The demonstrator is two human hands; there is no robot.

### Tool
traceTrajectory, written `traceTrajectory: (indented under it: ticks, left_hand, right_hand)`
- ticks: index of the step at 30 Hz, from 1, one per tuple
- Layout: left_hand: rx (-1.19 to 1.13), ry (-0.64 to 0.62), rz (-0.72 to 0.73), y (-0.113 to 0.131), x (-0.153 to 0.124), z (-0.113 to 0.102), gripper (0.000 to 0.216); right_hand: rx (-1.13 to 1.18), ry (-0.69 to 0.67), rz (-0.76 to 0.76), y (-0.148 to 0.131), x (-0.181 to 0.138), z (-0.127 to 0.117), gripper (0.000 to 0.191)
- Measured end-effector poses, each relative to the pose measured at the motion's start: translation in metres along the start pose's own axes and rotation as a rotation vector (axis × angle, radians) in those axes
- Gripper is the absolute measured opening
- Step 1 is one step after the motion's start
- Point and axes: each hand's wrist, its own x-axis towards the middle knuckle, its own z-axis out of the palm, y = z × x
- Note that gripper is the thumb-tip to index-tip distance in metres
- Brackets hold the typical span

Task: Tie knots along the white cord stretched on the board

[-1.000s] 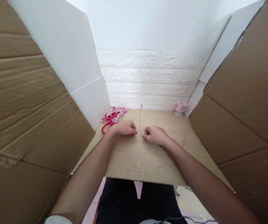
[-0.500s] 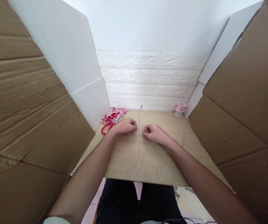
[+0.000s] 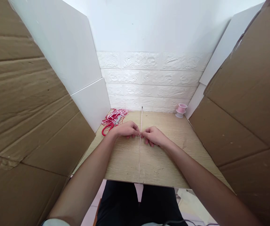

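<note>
A pale pink cord (image 3: 139, 160) runs taut down the middle of the wooden tabletop, from a small dark hook (image 3: 142, 107) at the back to the front edge. Its far stretch looks thicker and knotted. My left hand (image 3: 129, 129) pinches a thin thread at the cord from the left. From the right, my right hand (image 3: 154, 136) pinches thread at the same spot, its other fingers curled loosely below. A small loop of thread (image 3: 139, 135) shows between the fingertips, which nearly meet over the cord.
Red-handled scissors (image 3: 107, 128) lie at the back left beside a heap of red, pink and white threads (image 3: 116, 115). Spools of pink and white thread (image 3: 181, 110) stand at the back right. Cardboard walls (image 3: 31, 103) flank both sides.
Both hands were apart on either side of the cord with fingers curled. Now their fingertips have come together at it, and a small thread loop shows there.
</note>
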Motion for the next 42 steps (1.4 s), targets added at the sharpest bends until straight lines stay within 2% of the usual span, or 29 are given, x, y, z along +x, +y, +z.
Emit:
traceTrajectory:
  ticks: [6, 9, 16, 22, 28, 37, 42]
  left_hand:
    - [-0.022, -0.01, 0.015, 0.001, -0.001, 0.001, 0.019]
    - [-0.047, -0.03, 0.053, -0.004, 0.001, 0.0, 0.026]
    - [-0.084, -0.037, 0.048, -0.018, 0.008, -0.003, 0.032]
    - [-0.081, -0.085, 0.015, -0.016, 0.008, -0.003, 0.034]
    - [-0.051, -0.095, 0.07, -0.016, 0.008, -0.001, 0.025]
    - [-0.023, -0.1, 0.047, -0.018, 0.012, -0.001, 0.022]
    - [-0.079, -0.078, 0.009, -0.015, 0.007, -0.001, 0.024]
  right_hand:
    - [0.07, -0.042, -0.032, 0.002, 0.001, 0.001, 0.034]
    - [0.072, -0.073, -0.051, 0.007, 0.004, -0.001, 0.037]
    - [0.089, -0.097, -0.066, 0.016, 0.01, -0.002, 0.021]
    - [0.095, -0.083, -0.039, 0.013, 0.008, -0.001, 0.021]
    - [0.083, -0.077, -0.037, 0.009, 0.005, -0.001, 0.022]
    - [-0.059, 0.017, -0.096, 0.011, 0.008, 0.003, 0.022]
    - [-0.224, 0.157, -0.241, 0.011, 0.006, 0.001, 0.019]
